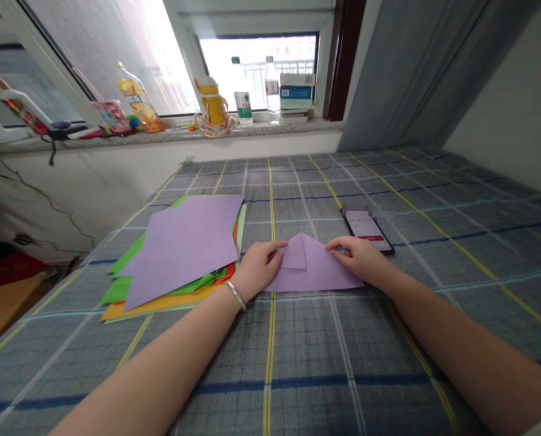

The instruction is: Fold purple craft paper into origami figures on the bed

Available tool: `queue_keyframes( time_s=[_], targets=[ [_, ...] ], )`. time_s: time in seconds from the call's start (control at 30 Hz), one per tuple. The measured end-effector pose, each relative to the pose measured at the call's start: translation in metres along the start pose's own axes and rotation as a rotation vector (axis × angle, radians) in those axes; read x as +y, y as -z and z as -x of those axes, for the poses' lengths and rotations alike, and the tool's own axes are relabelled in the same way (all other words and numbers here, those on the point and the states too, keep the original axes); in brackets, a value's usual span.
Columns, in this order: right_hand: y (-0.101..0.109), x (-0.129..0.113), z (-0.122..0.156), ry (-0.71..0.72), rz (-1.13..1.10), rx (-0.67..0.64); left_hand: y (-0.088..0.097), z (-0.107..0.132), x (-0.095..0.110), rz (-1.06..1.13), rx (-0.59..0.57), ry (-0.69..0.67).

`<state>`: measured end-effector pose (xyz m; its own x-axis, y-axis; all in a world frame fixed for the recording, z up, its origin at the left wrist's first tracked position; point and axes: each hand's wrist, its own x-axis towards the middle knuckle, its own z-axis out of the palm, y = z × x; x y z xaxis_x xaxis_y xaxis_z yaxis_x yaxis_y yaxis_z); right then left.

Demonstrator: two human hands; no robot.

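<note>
Checked cloth [306,345] runs past the paper pile [188,242] on the left, and shows in front of and behind the folded purple paper [319,269] in the middle; words on the yellow bottle [138,100] are too small to read; numbers on the phone [369,230] are blurry; the left hand [258,266], turned in, pinches the paper's left side; the right hand [356,254] pinches its right side.

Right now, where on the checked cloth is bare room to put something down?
Bare cloth lies between the forearms, on the near side of the folded paper, and right of the phone. It is crowded at the left hand, between the paper stack and folded paper, and at the right hand, beside the phone.
</note>
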<state>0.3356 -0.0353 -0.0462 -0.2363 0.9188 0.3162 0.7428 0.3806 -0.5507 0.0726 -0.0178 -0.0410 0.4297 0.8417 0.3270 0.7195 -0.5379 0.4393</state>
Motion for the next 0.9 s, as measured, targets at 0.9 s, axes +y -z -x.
queue_keyframes(
  time_s=[0.9],
  targets=[
    [0.005, -0.029, 0.013, 0.439, 0.215, -0.294, -0.004, 0.009, 0.011, -0.368, -0.397, -0.306]
  ],
)
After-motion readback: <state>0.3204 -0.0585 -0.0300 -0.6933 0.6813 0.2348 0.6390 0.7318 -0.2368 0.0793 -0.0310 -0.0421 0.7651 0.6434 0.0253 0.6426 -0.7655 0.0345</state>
